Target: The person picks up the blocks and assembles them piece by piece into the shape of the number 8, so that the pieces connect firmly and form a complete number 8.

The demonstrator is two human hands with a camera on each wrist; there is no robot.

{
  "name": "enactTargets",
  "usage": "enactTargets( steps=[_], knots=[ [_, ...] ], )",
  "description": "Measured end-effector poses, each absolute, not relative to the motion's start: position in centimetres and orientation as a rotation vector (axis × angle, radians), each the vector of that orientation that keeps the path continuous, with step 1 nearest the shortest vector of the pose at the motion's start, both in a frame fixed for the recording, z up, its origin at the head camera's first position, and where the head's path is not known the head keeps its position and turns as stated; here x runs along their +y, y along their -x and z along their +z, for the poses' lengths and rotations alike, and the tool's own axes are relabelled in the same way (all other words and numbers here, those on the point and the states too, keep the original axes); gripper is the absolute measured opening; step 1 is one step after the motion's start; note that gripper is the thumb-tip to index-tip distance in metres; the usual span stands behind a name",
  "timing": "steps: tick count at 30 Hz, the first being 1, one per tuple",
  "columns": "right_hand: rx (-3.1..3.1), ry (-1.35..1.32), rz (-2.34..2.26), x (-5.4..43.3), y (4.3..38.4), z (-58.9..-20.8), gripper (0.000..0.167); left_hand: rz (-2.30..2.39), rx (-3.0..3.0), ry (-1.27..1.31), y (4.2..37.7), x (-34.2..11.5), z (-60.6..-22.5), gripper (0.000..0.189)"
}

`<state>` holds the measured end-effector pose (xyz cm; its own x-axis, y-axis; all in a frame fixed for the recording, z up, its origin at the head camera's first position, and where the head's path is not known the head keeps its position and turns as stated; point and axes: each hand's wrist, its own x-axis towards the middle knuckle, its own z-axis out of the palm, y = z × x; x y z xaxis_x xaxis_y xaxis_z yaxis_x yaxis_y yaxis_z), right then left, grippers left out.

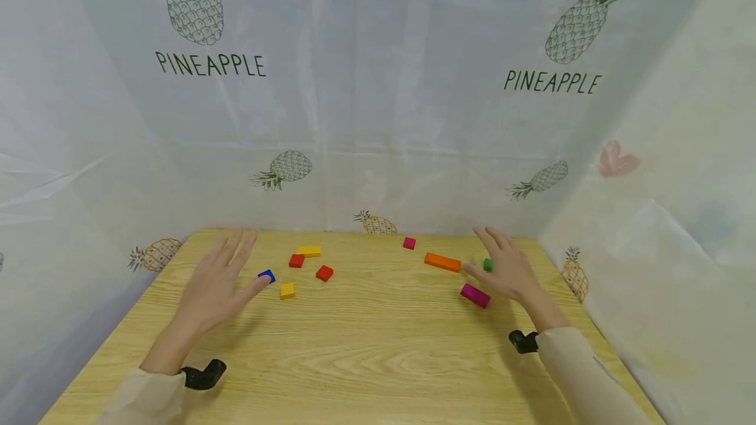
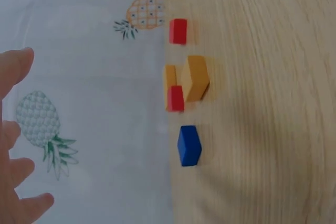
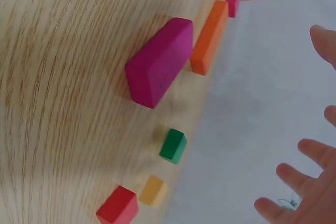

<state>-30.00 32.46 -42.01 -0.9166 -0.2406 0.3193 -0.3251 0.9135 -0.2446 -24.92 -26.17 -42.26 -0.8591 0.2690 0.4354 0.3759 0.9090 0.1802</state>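
Note:
My left hand (image 1: 211, 290) hovers over the left of the wooden table, fingers spread, holding nothing. Its thumb tip overlaps a blue block (image 1: 266, 275) in the head view; the left wrist view shows the blue block (image 2: 189, 146) apart from the hand. Over on the right, my right hand (image 1: 509, 269) is also raised with fingers extended and grips nothing. Nearest to it are a magenta block (image 1: 475, 296), a long orange block (image 1: 442, 262) and a small green block (image 1: 487, 264). A red block (image 3: 117, 206) and a yellow block (image 3: 153, 191) appear only in the right wrist view.
Two red blocks (image 1: 324, 273) and two yellow blocks (image 1: 287, 290) lie right of the left hand. A small pink block (image 1: 409, 242) sits near the table's back edge. White pineapple-print cloth (image 1: 378, 117) encloses the table (image 1: 354, 359) at the back and sides.

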Motion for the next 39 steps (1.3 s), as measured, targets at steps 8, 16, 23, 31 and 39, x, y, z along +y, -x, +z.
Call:
enactTargets(
  steps=[8, 16, 23, 31, 39],
  knots=[
    [-2.809, -0.465, 0.565, 32.0, 31.8, -43.1, 0.084, -0.525, -2.699, 0.471, 25.2, -24.8, -43.1, 0.094],
    [-2.812, -0.501, 0.777, 31.2, 32.9, -43.8, 0.079, -0.667, -2.708, 0.473, 25.8, -24.4, -44.2, 0.09],
    [-2.814, -0.527, 0.902, 31.0, 33.5, -44.4, 0.073, -0.839, -2.677, 0.517, 26.0, -24.0, -45.2, 0.081],
    [-2.834, -0.522, 1.019, 31.1, 34.7, -45.5, 0.066, -0.885, -2.668, 0.545, 26.4, -23.7, -45.8, 0.074],
    [-2.89, -0.446, 1.139, 31.0, 35.3, -46.7, 0.061, -0.937, -2.704, 0.526, 27.0, -23.3, -46.4, 0.073]
  ],
)
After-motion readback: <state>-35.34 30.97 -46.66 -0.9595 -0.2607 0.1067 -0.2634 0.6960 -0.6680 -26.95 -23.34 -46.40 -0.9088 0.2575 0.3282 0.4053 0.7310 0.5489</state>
